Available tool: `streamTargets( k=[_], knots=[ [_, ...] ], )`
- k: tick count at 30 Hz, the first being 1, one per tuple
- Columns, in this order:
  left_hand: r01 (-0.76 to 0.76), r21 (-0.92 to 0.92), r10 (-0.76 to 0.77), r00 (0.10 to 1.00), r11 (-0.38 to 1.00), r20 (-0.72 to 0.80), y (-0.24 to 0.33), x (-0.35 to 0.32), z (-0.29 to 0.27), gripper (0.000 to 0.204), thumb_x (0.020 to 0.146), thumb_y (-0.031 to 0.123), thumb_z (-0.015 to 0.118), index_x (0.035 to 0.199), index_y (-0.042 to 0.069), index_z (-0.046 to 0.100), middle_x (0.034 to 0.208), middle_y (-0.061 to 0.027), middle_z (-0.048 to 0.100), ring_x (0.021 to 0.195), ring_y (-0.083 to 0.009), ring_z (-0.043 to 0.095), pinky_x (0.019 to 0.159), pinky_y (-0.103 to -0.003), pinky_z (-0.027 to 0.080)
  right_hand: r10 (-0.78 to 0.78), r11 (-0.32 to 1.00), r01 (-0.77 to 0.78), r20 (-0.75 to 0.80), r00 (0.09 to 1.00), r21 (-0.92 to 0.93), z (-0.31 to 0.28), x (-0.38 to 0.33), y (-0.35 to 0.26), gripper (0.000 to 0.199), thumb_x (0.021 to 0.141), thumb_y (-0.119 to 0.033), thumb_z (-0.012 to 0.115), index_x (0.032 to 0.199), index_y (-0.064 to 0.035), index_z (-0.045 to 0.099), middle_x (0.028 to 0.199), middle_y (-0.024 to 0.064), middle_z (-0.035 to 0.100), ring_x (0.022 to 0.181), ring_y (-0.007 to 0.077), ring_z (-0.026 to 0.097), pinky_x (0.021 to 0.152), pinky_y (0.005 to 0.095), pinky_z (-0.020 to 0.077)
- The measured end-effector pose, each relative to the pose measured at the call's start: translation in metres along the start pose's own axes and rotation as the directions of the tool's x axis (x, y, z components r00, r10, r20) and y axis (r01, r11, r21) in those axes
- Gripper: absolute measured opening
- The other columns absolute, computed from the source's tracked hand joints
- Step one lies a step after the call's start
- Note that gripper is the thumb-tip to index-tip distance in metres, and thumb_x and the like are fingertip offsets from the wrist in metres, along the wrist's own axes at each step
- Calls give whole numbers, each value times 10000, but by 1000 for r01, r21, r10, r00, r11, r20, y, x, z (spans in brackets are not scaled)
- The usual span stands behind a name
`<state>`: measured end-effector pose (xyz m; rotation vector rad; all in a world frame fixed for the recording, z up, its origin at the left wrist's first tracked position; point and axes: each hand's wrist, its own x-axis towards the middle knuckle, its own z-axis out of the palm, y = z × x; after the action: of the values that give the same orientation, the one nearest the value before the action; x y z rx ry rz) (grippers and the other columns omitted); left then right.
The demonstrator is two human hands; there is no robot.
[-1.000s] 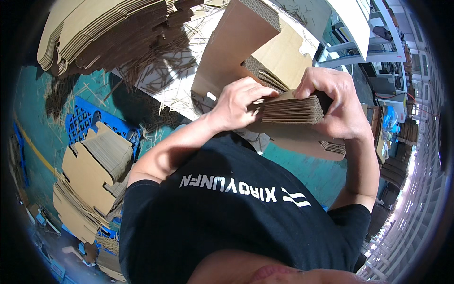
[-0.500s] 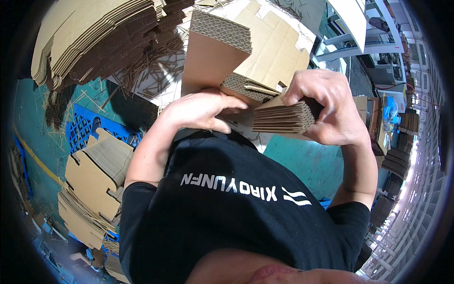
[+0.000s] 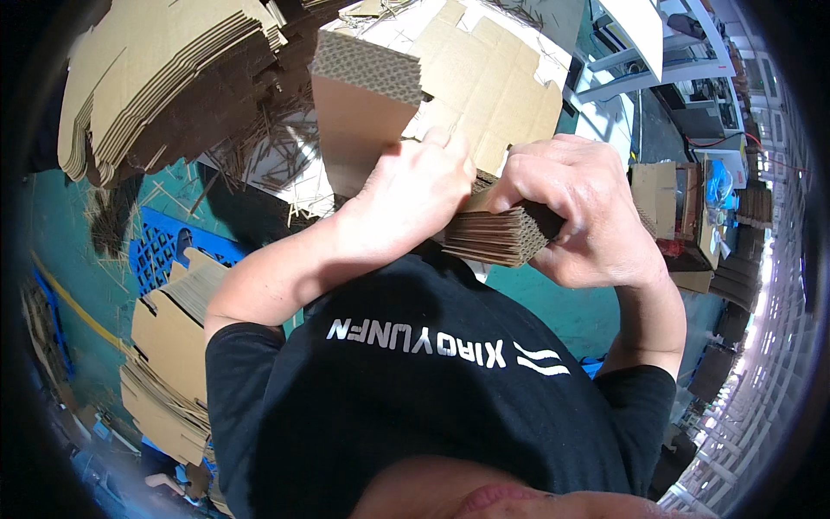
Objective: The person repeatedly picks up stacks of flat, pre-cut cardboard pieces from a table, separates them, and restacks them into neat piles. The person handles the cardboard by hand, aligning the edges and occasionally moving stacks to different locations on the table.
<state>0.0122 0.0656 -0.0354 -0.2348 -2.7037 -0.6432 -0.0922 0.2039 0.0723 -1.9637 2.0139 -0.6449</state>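
A thick stack of corrugated cardboard pieces (image 3: 484, 237) is in front of my chest, its layered edges toward me. My right hand (image 3: 579, 212) clasps its right end, fingers over the top and thumb below. My left hand (image 3: 415, 190) is bent over the left part of the stack, its fingers curled and their tips partly hidden. Just beyond my left wrist stands a tall block of stacked cardboard (image 3: 363, 117), with its fluted top edges showing. Flat cardboard blanks (image 3: 488, 82) lie behind the hands.
A big pile of cut cardboard sheets (image 3: 164, 69) rises at the far left, with loose scrap strips (image 3: 277, 160) beside it. More cardboard blanks (image 3: 169, 346) sit near a blue pallet (image 3: 160, 246) at left. White metal frames (image 3: 648, 82) stand at far right.
My left hand has moved right and farther out, its fingers now curled over the stack. My right hand and the stack have shifted slightly left. The tall cardboard block appears farther left.
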Motion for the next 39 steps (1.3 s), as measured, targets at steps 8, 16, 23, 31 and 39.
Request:
streamTargets(
  k=[8,16,23,31,39],
  knots=[
    [6,223,69,943,975,-326,-3,18,16,480,705,86,587,1160,-42,502,994,-152,566,777,-229,572,626,-292,528,30,999,-31,37,999,16,-1,-3,-16,291,506,12,589,781,-75,554,703,79,581,713,309,598,631,388,463],
    [199,-874,-111,980,443,167,-13,2,-20,545,933,255,512,1377,-20,358,1333,-171,472,1159,-279,518,985,-368,404,-3,1000,4,-188,982,4,5,-4,-1,312,584,-27,657,880,-57,562,767,109,603,769,333,609,644,408,476],
    [341,-614,-301,938,712,171,-8,-9,6,602,693,83,758,1216,-7,474,956,-124,675,877,-217,662,793,-332,513,-195,980,189,-550,812,-69,0,-19,17,430,711,-125,760,1080,1,580,1039,142,625,902,265,635,776,314,509],
    [313,-819,-340,927,480,155,-39,0,2,373,693,-51,741,1035,-48,590,988,-93,643,890,-166,610,805,-299,495,95,831,-554,-994,55,49,36,-207,75,871,666,-348,835,1329,2,393,1314,149,477,1244,274,437,1070,399,300],
    [325,-836,-374,914,441,158,-76,-9,-5,496,633,-92,748,1093,-27,572,1020,-130,620,884,-237,624,819,-369,524,732,680,-185,-673,109,709,121,-213,96,660,517,-217,918,1070,-35,607,975,44,666,906,130,608,838,292,492]
  ],
)
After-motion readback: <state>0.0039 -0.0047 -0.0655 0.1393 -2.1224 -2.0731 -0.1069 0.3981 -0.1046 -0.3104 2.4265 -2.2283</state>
